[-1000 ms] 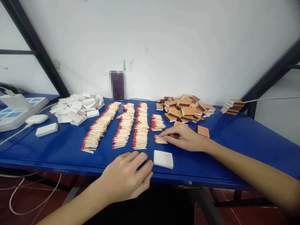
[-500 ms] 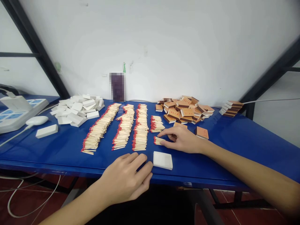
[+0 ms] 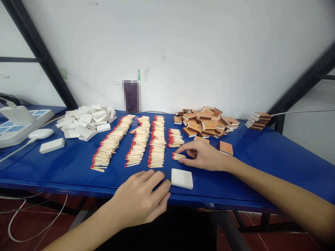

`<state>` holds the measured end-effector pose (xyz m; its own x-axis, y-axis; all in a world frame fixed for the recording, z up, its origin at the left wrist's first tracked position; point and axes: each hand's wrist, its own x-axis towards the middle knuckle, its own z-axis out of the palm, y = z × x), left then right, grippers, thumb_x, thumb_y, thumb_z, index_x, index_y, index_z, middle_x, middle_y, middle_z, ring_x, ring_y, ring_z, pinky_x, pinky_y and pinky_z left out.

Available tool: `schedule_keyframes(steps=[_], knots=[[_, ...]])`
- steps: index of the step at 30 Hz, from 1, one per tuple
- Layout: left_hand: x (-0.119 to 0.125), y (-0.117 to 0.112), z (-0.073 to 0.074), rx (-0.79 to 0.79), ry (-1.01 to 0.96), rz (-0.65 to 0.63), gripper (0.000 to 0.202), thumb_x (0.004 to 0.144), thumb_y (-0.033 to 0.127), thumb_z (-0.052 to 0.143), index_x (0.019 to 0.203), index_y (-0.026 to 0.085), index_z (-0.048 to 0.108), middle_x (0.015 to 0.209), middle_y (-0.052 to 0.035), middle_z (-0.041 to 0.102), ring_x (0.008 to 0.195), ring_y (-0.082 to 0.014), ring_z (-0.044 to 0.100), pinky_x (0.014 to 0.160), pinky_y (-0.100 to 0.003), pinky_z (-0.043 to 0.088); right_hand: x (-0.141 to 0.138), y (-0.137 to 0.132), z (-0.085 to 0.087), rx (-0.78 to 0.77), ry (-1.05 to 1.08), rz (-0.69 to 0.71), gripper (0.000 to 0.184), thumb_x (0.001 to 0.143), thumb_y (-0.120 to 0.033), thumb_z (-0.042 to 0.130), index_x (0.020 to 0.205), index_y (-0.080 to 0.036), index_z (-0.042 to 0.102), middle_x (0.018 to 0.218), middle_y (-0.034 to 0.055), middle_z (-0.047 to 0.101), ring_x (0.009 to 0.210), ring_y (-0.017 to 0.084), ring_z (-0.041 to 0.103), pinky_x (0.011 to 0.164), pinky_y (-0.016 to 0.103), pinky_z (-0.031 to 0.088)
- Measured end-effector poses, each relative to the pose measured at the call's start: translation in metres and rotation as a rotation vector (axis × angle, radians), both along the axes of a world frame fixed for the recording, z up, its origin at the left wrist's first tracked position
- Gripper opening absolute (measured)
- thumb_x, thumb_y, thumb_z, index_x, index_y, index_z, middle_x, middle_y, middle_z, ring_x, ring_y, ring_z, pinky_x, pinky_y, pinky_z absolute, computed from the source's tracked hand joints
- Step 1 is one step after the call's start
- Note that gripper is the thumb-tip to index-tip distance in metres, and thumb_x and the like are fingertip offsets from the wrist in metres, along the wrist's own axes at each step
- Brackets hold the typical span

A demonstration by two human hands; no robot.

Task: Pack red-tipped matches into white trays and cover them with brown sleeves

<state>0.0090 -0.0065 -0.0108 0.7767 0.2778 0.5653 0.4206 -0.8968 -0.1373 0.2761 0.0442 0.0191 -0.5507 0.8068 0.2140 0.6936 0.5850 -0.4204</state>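
Note:
My right hand (image 3: pixel 202 155) has its thumb and index finger around a small bunch of red-tipped matches (image 3: pixel 179 156) on the blue table; its other fingers curl inward. Just below lies an inner matchbox tray (image 3: pixel 181 178), white and open side up. At the tray's left edge rests my left hand (image 3: pixel 145 197), fingers loosely bent with gaps between them and nothing visible in them. Whether its fingertips touch the tray I cannot tell. Above the bunch is a short row of matches (image 3: pixel 176 138). Three longer match rows (image 3: pixel 157 143) run to its left.
White trays (image 3: pixel 86 122) are heaped at the back left, with a single tray (image 3: pixel 52 145) nearer. Orange matchbox sleeves (image 3: pixel 206 122) form a pile at the back right, beside a small stack (image 3: pixel 259 120). A power strip (image 3: pixel 23 127) and cables occupy the left end.
The right thumb and index finger have drawn slightly closer around the small bunch of matches. The left hand and the tray have stayed put.

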Motion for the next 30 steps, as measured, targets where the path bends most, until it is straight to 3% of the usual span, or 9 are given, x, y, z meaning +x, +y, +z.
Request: schedule_keyframes(steps=[9, 14, 23, 27, 30], knots=[[0.0008, 0.0005, 0.0015, 0.009, 0.005, 0.005, 0.016, 0.093, 0.019, 0.05, 0.1, 0.015, 0.063, 0.085, -0.0051, 0.064, 0.07, -0.0209, 0.064, 0.059, -0.034, 0.053, -0.0022, 0.0014, -0.0015, -0.058, 0.021, -0.015, 0.03, 0.092, -0.049, 0.06, 0.089, -0.022, 0.073, 0.056, -0.0063, 0.042, 0.051, 0.01, 0.036, 0.051, 0.024, 0.027], [0.0008, 0.0004, 0.0012, 0.005, 0.007, 0.004, 0.016, 0.093, 0.019, 0.05, 0.1, 0.015, 0.064, 0.086, -0.0052, 0.065, 0.07, -0.0212, 0.064, 0.058, -0.034, 0.053, -0.0023, 0.0019, -0.0045, -0.032, 0.03, -0.018, 0.025, 0.092, -0.044, 0.06, 0.087, -0.022, 0.072, 0.055, -0.0071, 0.037, 0.05, 0.01, 0.033, 0.05, 0.024, 0.026], [0.001, 0.0011, 0.0012, 0.012, 0.003, 0.006, 0.017, 0.093, 0.019, 0.05, 0.101, 0.015, 0.064, 0.088, -0.0062, 0.066, 0.073, -0.0223, 0.066, 0.059, -0.035, 0.055, -0.0041, 0.0039, -0.0069, 0.018, 0.038, 0.012, 0.018, 0.092, -0.034, 0.061, 0.088, -0.02, 0.071, 0.062, -0.0043, 0.049, 0.055, 0.011, 0.042, 0.055, 0.025, 0.031], [0.002, -0.0004, 0.0012, 0.009, 0.002, -0.001, 0.016, 0.093, 0.019, 0.05, 0.099, 0.015, 0.065, 0.086, -0.0062, 0.066, 0.071, -0.022, 0.065, 0.058, -0.035, 0.054, -0.0062, 0.0025, -0.0044, 0.037, 0.073, 0.039, 0.016, 0.092, -0.029, 0.061, 0.087, -0.018, 0.07, 0.075, 0.0002, 0.057, 0.065, 0.012, 0.049, 0.061, 0.024, 0.037], [0.0001, -0.0005, 0.0051, -0.069, -0.048, -0.016, 0.016, 0.093, 0.019, 0.051, 0.1, 0.016, 0.065, 0.086, -0.0053, 0.066, 0.07, -0.0199, 0.063, 0.059, -0.033, 0.053, -0.0062, 0.0017, -0.0038, 0.047, 0.084, 0.034, 0.012, 0.091, -0.027, 0.063, 0.088, -0.018, 0.071, 0.081, 0.0014, 0.056, 0.067, 0.012, 0.05, 0.062, 0.024, 0.038]])
